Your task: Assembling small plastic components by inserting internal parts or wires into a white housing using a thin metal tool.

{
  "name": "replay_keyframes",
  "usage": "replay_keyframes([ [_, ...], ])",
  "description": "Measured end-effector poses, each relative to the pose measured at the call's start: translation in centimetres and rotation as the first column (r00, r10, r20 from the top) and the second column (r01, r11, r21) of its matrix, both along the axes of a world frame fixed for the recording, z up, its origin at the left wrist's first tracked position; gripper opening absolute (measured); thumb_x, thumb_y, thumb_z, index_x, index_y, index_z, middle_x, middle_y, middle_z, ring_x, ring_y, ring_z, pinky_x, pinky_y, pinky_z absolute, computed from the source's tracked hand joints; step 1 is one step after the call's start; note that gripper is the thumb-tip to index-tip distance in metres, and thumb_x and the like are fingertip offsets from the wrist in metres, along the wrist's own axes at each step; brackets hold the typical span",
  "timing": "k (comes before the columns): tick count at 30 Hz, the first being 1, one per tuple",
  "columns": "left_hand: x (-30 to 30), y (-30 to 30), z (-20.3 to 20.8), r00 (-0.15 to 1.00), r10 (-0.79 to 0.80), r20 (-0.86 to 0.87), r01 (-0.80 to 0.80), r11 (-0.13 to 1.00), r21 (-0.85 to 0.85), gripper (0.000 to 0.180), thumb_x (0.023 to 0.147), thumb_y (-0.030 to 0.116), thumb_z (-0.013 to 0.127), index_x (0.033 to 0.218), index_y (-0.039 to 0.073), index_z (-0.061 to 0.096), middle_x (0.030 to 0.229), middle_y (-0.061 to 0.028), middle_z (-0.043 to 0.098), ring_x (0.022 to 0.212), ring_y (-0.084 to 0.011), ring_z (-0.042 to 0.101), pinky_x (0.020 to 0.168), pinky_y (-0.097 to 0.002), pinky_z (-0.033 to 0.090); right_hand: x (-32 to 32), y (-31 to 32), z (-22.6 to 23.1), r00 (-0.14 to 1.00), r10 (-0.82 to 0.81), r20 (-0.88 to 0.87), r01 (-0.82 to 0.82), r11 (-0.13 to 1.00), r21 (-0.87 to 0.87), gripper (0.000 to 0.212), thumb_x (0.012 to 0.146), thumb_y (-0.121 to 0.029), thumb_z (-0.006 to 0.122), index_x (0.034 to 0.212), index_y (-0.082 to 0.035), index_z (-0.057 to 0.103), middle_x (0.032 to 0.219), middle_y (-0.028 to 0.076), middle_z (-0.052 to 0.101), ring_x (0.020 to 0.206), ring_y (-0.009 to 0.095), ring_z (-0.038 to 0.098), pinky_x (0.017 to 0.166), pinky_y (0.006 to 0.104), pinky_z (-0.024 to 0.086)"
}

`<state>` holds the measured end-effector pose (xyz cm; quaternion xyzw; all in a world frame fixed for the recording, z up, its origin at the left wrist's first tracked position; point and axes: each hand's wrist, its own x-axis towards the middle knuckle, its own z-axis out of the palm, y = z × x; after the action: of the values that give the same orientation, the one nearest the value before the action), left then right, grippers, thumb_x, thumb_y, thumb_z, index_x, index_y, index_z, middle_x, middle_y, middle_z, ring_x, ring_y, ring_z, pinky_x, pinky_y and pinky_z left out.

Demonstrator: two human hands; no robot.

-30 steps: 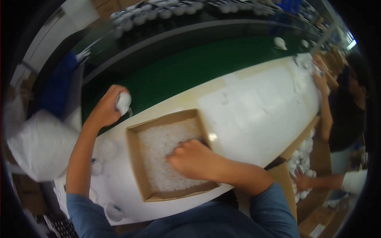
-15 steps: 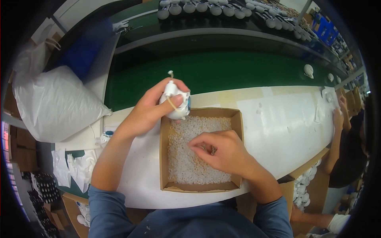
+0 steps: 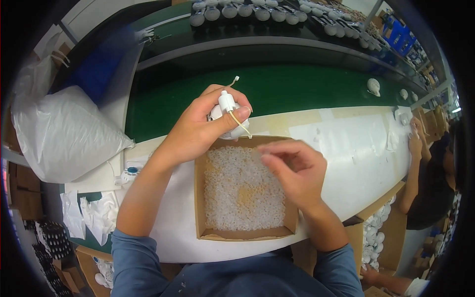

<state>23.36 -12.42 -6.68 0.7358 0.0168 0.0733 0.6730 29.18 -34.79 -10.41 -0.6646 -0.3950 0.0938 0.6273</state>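
My left hand (image 3: pixel 198 123) is closed around a white rounded plastic housing (image 3: pixel 232 132), held above the far edge of a cardboard box. A short white cylinder stands out of the housing, and thin wires with small white plugs stick out beside my thumb and beyond my fingers. Over the box's right side, my right hand (image 3: pixel 302 171) has thumb and forefinger brought together. Whatever may be between those fingertips is too small to make out. The open cardboard box (image 3: pixel 200 208) holds a layer of small clear plastic rings (image 3: pixel 232 198).
A full white plastic bag (image 3: pixel 69 133) stands at the left, with another housing (image 3: pixel 131 171) nearby. Beyond the white table (image 3: pixel 346 163) runs a green belt (image 3: pixel 297 86) carrying white parts at right. A co-worker's hands (image 3: pixel 416 141) are at the right. Boxes of white parts (image 3: pixel 373 232) flank me.
My right hand has risen from the rings toward the housing. My left hand has moved slightly right and turned the housing, so its cylinder and wires now show more.
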Motion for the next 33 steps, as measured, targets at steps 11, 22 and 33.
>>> replay_keyframes([
  [11, 2.5, -4.7, 0.4, 0.999, 0.009, 0.05, -0.008, 1.0, -0.014, 0.028, 0.1, 0.034, 0.067, 0.108, 0.008, 0.065, 0.111, -0.0051, 0.051, 0.098, -0.0155, 0.06, 0.088, -0.0309, 0.05, 0.7, -0.5, 1.5, 0.93, 0.044, -0.365, 0.063, 0.959, 0.275, 0.016, 0.091, 0.008, 0.07, 0.107, 0.007, 0.066, 0.107, 0.022, 0.075, 0.083, 0.02, 0.074, 0.074, 0.0276, 0.06],
  [22, 3.4, -6.6, 1.9, 0.991, 0.122, -0.051, -0.129, 0.977, -0.17, 0.029, 0.099, 0.032, 0.067, 0.112, 0.007, 0.061, 0.114, -0.0082, 0.051, 0.104, -0.0178, 0.062, 0.085, -0.0302, 0.053, 2.2, -1.4, 2.0, 0.886, 0.096, -0.453, 0.081, 0.931, 0.355, 0.019, 0.091, 0.003, 0.073, 0.108, 0.006, 0.069, 0.104, 0.017, 0.076, 0.08, 0.016, 0.072, 0.074, 0.0279, 0.06],
  [33, 3.1, -8.2, 1.2, 0.973, 0.231, -0.008, -0.224, 0.933, -0.282, 0.037, 0.1, 0.034, 0.064, 0.126, 0.009, 0.056, 0.132, -0.01, 0.039, 0.114, -0.021, 0.055, 0.091, -0.0322, 0.051, 2.4, -1.1, 1.7, 0.864, 0.023, -0.502, 0.186, 0.913, 0.363, 0.017, 0.094, -0.003, 0.071, 0.109, 0.003, 0.067, 0.111, 0.021, 0.075, 0.074, 0.02, 0.073, 0.062, 0.024, 0.051],
])
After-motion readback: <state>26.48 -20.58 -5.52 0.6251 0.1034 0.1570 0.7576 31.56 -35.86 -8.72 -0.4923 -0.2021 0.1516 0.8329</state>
